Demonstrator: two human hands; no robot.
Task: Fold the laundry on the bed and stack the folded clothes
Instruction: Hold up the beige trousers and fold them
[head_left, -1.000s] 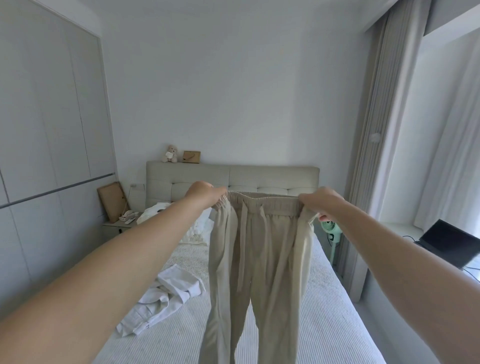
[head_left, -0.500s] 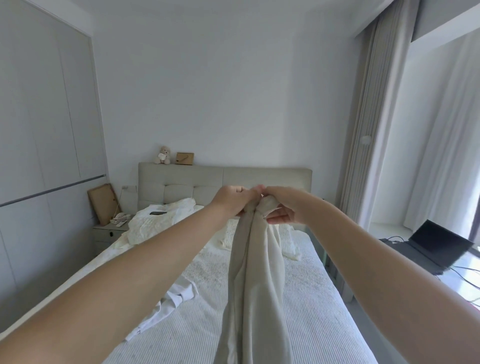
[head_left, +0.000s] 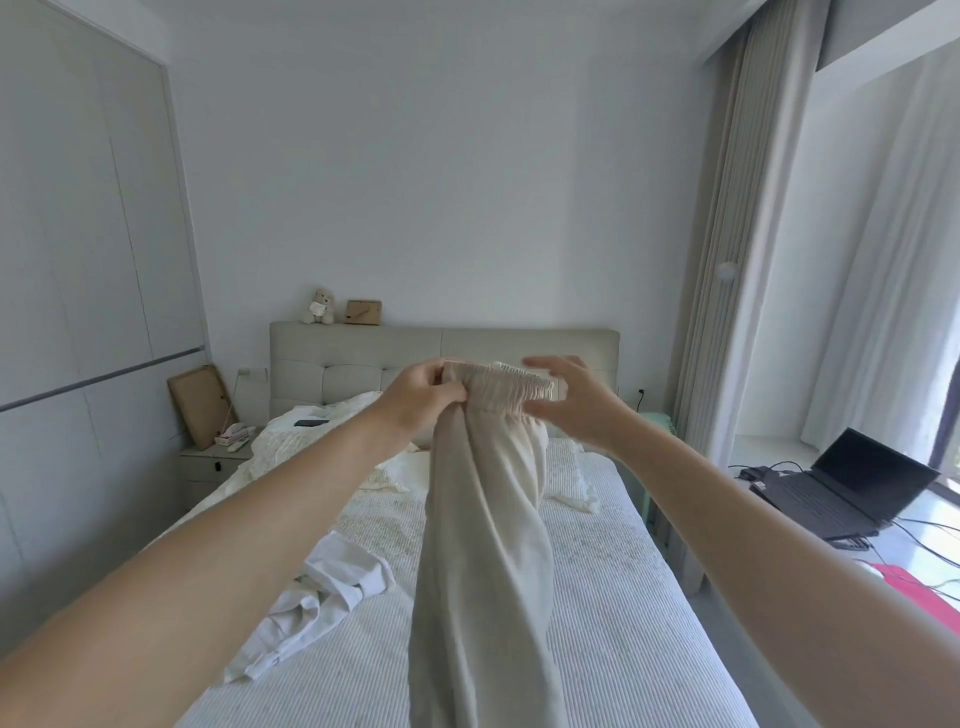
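The trousers (head_left: 483, 545) now hang folded lengthwise, waistband halves together; the left hand (head_left: 415, 402) pinches it at nine o'clock, the right hand (head_left: 576, 402) has let go, fingers spread.

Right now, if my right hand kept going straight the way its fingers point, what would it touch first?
Most likely the gathered waistband of the beige trousers, which the left hand grips; the open right hand sits right beside it, though depth is unclear.

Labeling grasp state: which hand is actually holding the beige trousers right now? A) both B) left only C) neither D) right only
B: the left hand grips the gathered waistband of the beige trousers, while the right hand sits beside it with fingers spread, not closed on the cloth.
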